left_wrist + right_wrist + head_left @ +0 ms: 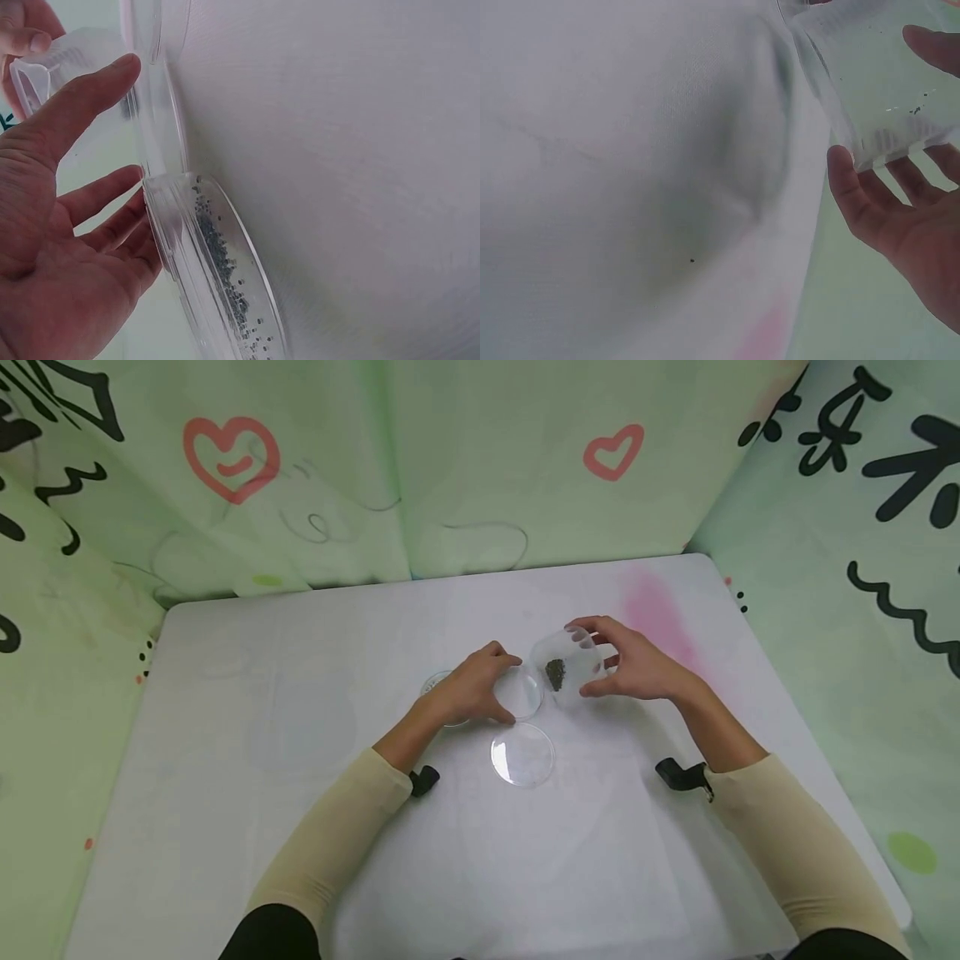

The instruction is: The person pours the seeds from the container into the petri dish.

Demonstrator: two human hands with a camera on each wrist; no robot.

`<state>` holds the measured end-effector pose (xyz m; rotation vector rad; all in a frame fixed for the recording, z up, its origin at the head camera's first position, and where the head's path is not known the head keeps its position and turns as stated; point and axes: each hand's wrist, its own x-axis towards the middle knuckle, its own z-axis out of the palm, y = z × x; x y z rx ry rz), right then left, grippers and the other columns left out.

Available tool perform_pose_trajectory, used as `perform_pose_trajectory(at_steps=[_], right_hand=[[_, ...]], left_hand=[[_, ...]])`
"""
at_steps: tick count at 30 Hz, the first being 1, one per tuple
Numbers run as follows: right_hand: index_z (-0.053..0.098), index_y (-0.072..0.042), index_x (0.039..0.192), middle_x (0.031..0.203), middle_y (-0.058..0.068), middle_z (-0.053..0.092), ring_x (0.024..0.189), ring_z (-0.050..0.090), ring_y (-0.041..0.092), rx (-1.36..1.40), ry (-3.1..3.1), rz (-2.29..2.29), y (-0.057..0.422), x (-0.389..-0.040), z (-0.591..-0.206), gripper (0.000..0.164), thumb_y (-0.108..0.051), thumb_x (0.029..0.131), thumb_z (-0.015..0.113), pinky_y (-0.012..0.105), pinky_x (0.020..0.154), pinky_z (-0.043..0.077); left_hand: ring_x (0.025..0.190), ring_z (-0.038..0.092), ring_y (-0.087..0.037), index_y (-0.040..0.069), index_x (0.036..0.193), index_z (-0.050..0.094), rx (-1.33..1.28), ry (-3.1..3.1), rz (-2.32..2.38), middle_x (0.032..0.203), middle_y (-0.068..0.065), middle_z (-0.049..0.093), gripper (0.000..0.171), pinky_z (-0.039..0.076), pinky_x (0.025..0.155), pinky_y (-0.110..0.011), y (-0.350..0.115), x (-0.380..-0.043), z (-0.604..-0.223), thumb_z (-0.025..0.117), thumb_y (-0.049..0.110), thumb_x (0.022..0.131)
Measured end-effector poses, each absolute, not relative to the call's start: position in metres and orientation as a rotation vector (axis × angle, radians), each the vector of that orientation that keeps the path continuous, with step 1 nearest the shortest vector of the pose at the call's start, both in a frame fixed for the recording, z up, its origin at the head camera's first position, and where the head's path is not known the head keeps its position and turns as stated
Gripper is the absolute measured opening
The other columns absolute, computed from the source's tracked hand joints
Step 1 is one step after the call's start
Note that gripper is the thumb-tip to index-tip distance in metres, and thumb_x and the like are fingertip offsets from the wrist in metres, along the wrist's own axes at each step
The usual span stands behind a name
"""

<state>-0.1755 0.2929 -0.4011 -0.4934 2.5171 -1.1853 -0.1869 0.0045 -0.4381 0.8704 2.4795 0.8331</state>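
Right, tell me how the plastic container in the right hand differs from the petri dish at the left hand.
The plastic container is tilted, held up by the right hand; the petri dish appears to lie flat on the table by the left hand. The container is deep, the dish shallow. Dark granules show in the container, none in the dish. Both are see-through.

The right hand (907, 225) grips a clear plastic container (877, 67), its thumb (936, 49) on one side and fingers (844, 176) on the other. Dark specks (916, 111) dot the container; another speck (692, 260) lies on the white table (577, 217), near a pink patch (768, 334). A green sheet (855, 307) shows beyond.
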Motion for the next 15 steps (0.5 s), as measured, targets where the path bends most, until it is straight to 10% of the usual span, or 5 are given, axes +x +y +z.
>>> perform_pose_trajectory(at_steps=[15], right_hand=[[0.054,-0.020,0.150,0.133,0.007,0.060,0.122,0.053,0.025,-0.643,2.545,-1.022,0.2868,-0.1793,-0.3930,0.084,-0.015,0.077,0.093,0.050,0.092,0.051]], left_hand=[[0.123,0.055,-0.025,0.003,0.150,0.054,0.858,2.479,0.813,0.135,-0.013,0.053,0.091,0.047,0.110,-0.037,0.0050,-0.1874,-0.4369,0.097,0.024,0.072]])
